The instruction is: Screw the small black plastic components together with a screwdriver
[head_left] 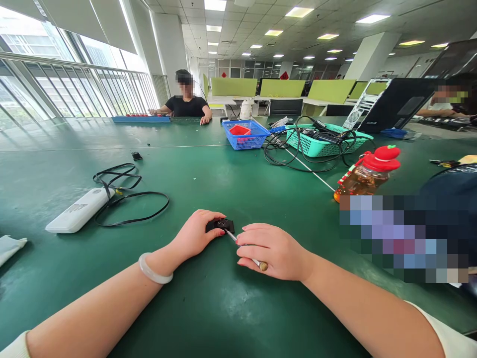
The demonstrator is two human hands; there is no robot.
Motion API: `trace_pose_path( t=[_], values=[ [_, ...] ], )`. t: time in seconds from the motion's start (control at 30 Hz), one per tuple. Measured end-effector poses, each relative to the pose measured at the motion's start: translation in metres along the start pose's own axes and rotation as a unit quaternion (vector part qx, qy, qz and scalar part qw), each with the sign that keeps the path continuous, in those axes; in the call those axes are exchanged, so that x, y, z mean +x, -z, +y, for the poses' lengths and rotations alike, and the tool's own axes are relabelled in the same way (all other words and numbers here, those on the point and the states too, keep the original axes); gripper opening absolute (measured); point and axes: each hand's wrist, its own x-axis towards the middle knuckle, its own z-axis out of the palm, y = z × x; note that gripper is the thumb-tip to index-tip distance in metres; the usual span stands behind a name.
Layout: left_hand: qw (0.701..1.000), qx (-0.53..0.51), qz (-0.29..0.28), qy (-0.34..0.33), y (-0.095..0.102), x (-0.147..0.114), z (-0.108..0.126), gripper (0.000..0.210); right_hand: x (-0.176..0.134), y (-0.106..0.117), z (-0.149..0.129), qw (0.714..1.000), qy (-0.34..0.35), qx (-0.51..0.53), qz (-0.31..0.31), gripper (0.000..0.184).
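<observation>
My left hand point(201, 231) is closed around a small black block point(223, 224) on the green table, thumb in front and fingers behind. Small light spots, perhaps holes or screws, show on the block's top. Between the fingers of my right hand point(274, 251) is a slim silver tool point(231, 235) with a tan rounded end. Its thin tip reaches the near side of the block, by my left thumb; I cannot tell whether it touches. The tool's exact kind is unclear, and my fingers cover its middle.
A white power bank point(80, 211) with a black cable point(130, 216) lies left. Farther back are a blue basket point(248, 141), a teal basket point(316, 148) with cables and a small black piece point(136, 156). A red-lidded bottle point(363, 179) stands right. Across the table point(179, 174) sits a person point(186, 105).
</observation>
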Motion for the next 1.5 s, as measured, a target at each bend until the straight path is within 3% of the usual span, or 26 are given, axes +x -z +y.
trace_pose_path(
  t=[0.47, 0.77, 1.1, 1.5],
  values=[
    [1.000, -0.002, 0.009, 0.008, 0.001, -0.002, 0.005, 0.037, 0.001, -0.005, -0.003, 0.999, 0.036, -0.038, -0.015, 0.011],
    [1.000, -0.008, 0.009, -0.001, 0.003, -0.002, 0.007, 0.032, -0.001, -0.004, -0.001, 0.999, 0.020, -0.035, 0.017, 0.003],
    [1.000, -0.006, 0.010, 0.013, 0.004, -0.003, 0.009, 0.030, 0.001, 0.001, 0.001, 0.997, -0.040, 0.027, 0.059, 0.006],
    [1.000, -0.018, 0.001, 0.026, 0.005, -0.004, 0.012, 0.028, -0.004, -0.001, 0.011, 0.971, -0.183, 0.114, 0.105, 0.013]
  ],
)
